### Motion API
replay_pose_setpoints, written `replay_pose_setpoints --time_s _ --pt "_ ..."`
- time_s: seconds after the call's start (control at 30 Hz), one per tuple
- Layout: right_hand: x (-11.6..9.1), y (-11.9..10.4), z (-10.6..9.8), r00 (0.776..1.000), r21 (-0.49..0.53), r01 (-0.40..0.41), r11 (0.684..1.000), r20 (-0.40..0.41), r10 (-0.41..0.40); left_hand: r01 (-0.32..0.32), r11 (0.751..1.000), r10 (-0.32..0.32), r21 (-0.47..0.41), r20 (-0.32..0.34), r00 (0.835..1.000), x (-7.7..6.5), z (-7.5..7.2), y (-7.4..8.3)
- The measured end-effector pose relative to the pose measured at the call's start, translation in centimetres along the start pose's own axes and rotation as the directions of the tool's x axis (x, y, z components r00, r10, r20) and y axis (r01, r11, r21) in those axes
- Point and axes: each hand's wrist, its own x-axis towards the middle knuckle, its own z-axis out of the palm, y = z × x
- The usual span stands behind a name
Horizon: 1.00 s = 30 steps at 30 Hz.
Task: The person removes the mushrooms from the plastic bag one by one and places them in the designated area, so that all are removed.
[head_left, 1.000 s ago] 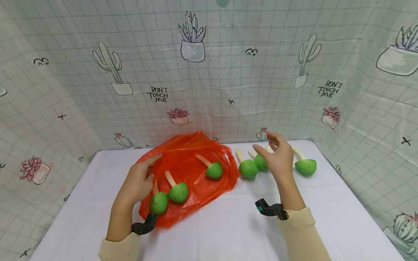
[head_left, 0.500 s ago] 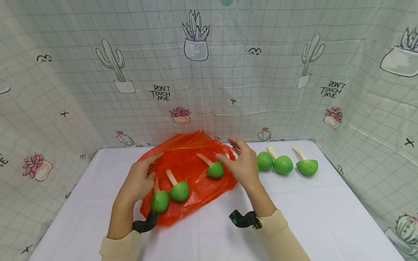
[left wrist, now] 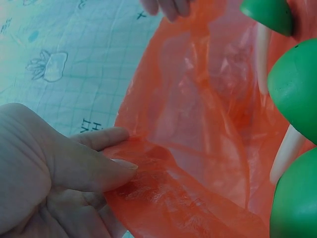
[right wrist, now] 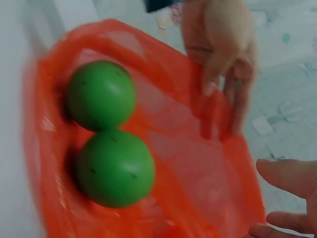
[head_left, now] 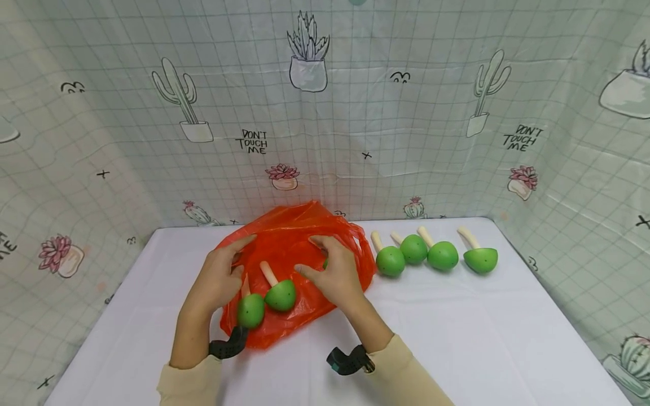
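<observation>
My left hand (head_left: 215, 277) pinches the left edge of a red plastic bag (left wrist: 198, 188), thumb on the near side and fingers behind the film. Two toy mushrooms with round green caps and pale stems, a left one (head_left: 251, 310) and a right one (head_left: 281, 295), lie at the bag's mouth. A third mushroom is mostly hidden behind my right hand (head_left: 335, 273). That hand is over the bag, thumb and fingers spread apart with nothing between them. In the right wrist view, two green caps (right wrist: 115, 168) show on the red film.
Several more green-capped mushrooms (head_left: 443, 256) lie in a row on the white table (head_left: 457, 327), right of the bag. Behind the table hangs a checked cloth (head_left: 355, 124) with cactus drawings, which also covers both sides.
My right hand has swept left from the mushrooms on the table to over the bag. The left hand keeps its place at the bag's edge.
</observation>
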Motion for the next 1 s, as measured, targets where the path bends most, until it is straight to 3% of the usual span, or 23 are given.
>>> replay_pose_setpoints --time_s 0.23,0.53,1.0 --pt "-0.4 0.3 2.3 0.996 -0.012 0.028 1.0 0.08 -0.027 -0.007 1.0 0.007 -0.004 0.004 1.0 0.2 0.1 0.1" --pt "-1.5 1.2 4.7 0.972 -0.084 -0.079 0.993 0.213 0.095 0.003 1.0 -0.004 0.011 0.009 1.0 0.2 0.0 0.2" --pt "-2.6 2.2 6.8 0.965 -0.169 -0.077 0.983 0.234 0.116 -0.006 1.0 0.006 0.017 0.0 1.0 0.1 0.0 0.0"
